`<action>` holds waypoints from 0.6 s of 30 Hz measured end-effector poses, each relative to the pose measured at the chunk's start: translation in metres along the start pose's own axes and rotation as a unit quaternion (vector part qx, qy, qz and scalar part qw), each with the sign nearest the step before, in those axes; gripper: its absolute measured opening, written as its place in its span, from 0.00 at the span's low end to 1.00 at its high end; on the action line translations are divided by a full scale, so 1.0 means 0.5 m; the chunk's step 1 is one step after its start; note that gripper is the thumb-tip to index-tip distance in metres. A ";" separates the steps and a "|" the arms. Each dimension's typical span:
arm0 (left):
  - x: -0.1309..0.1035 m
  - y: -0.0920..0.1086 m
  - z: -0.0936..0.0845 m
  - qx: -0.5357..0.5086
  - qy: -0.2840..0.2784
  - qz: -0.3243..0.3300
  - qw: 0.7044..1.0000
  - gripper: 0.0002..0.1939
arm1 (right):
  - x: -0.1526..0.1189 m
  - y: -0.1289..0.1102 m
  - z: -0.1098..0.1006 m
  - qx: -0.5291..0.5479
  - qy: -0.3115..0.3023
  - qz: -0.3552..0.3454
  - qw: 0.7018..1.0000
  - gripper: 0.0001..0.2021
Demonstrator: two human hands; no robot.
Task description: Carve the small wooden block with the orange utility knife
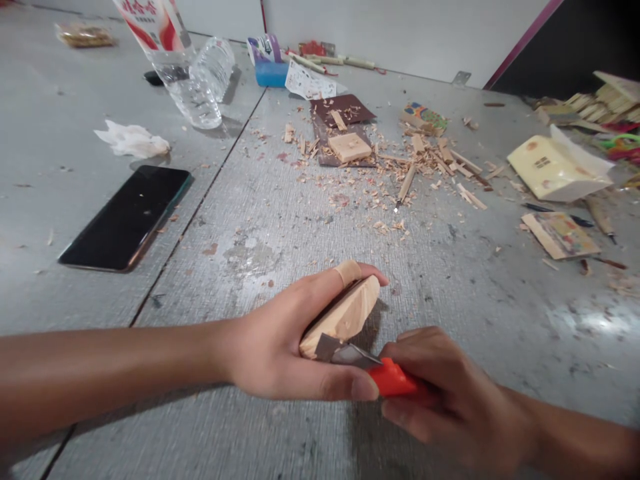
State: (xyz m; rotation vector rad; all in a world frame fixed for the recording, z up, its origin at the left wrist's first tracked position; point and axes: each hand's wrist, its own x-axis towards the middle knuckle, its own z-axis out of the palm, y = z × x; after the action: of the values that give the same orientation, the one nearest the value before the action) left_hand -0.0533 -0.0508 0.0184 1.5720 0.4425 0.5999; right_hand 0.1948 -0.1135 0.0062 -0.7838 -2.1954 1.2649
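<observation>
My left hand is closed round a pale wood block with carved, slanting faces. A tan bandage wraps one of its fingers. In my right hand is a utility knife with an orange handle, most of it covered by the fingers. The knife's grey blade lies against the lower side of the block, by the left thumb. That thumb stretches along the blade and reaches the front of the orange handle.
Wood shavings litter the table beyond my hands, around a carving tool and brown sandpaper. A phone, crumpled tissue and water bottle are left. A yellow tissue pack and illustrated card lie right.
</observation>
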 end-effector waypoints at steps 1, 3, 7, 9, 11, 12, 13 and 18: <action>0.000 0.000 0.002 -0.005 0.002 -0.001 1.000 0.37 | 0.000 0.000 0.000 0.000 -0.002 0.005 1.000 0.10; 0.000 0.001 0.004 -0.011 0.006 -0.002 1.000 0.37 | 0.001 -0.001 0.000 0.004 -0.006 0.015 1.000 0.12; -0.001 0.000 0.004 -0.008 0.003 -0.004 1.000 0.38 | 0.004 -0.004 -0.002 0.015 -0.011 0.015 1.000 0.11; -0.001 -0.003 0.001 -0.006 -0.001 -0.006 1.000 0.39 | 0.005 -0.005 -0.002 0.013 -0.015 0.024 1.000 0.12; -0.001 -0.006 -0.002 -0.003 -0.005 -0.004 1.000 0.40 | 0.005 -0.005 -0.001 0.011 -0.019 0.031 0.999 0.13; 0.000 -0.007 -0.002 -0.004 -0.005 -0.002 1.000 0.41 | 0.005 -0.005 -0.001 0.013 -0.021 0.032 0.999 0.13; 0.000 -0.008 -0.003 -0.005 -0.004 -0.001 1.000 0.41 | 0.004 -0.005 0.000 0.015 -0.021 0.034 0.999 0.13; 0.000 -0.006 0.002 -0.012 -0.005 0.006 1.000 0.40 | 0.004 -0.005 0.000 0.015 -0.025 0.033 0.999 0.11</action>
State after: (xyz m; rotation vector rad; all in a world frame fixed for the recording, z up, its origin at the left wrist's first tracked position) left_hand -0.0524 -0.0512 0.0152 1.5549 0.4182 0.6045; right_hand 0.1929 -0.1132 0.0087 -0.8273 -2.2005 1.3593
